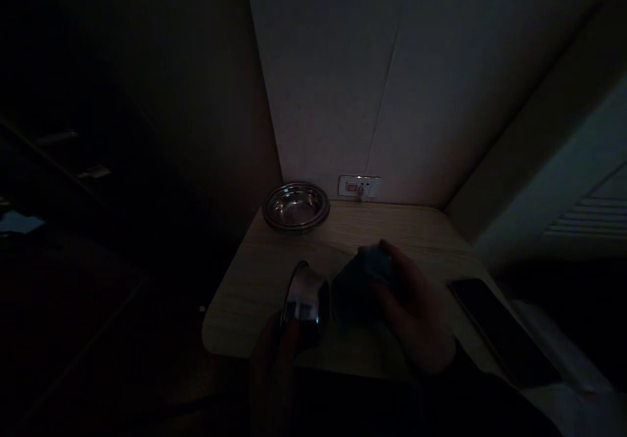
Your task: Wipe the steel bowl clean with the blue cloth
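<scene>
The room is very dim. My left hand (274,352) grips a shiny steel bowl (306,296) tipped on its edge above the near part of a small pale wooden table (274,260). My right hand (414,313) is closed on a bunched blue cloth (365,277), which it holds against the bowl's open side. A second steel bowl (296,206) rests upright at the table's far left corner, apart from both hands.
A dark phone (499,326) lies flat on the table's right side. A wall socket plate (359,187) sits just above the table's far edge. Light wall panels rise behind; the left of the view is dark.
</scene>
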The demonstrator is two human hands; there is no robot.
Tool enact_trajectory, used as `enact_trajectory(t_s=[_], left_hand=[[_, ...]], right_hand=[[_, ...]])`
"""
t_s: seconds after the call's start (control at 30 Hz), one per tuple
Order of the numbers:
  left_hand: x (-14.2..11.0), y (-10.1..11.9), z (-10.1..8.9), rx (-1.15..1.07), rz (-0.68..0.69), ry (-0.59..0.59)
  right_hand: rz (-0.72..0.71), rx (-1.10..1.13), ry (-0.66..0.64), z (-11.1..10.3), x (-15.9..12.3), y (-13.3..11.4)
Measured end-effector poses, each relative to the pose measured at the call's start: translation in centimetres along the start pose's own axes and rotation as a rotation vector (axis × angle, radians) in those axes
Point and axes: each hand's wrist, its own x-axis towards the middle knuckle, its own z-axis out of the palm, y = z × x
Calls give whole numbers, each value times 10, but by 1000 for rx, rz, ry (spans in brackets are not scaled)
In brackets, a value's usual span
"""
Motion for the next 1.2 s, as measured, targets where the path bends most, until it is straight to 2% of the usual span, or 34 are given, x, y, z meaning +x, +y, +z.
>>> enact_trajectory(t_s=[0.07, 0.13, 0.3, 0.4, 0.47, 0.53, 0.63, 0.73, 0.87, 0.93, 1.07, 1.2], left_hand=[[-1, 4, 0, -10, -15, 20], [-3, 5, 0, -13, -32, 19], [-9, 8, 3, -54, -64, -5], [-12, 8, 3, -37, -84, 6], [-11, 7, 2, 9, -50, 21], [-9, 4, 0, 30, -2, 1], [-7, -1, -1, 47, 11, -43], [-8, -8, -2, 43, 47, -45], [-8, -15, -6, 74, 149, -82], [-6, -16, -8, 91, 129, -116], [-3, -12, -7, 89, 104, -134], [-7, -11, -6, 119, 102, -254]], right_hand=[[-67, -58, -49, 15, -10, 5], [-72, -70, -86, 29, -20, 6], [70, 40, -171, 48, -35, 0], [180, 44, -92, 45, -31, 2], [189, -7, -6, 40, -24, 5], [103, -81, 55, 35, -17, 6], [-107, -179, 98, 36, -15, 2], [-273, -253, -35, 46, -31, -4], [-480, -468, -176, 54, -48, -6], [-503, -512, -222, 54, -44, -6], [-460, -464, -261, 48, -29, -9], [-484, -509, -251, 41, -33, -9]])
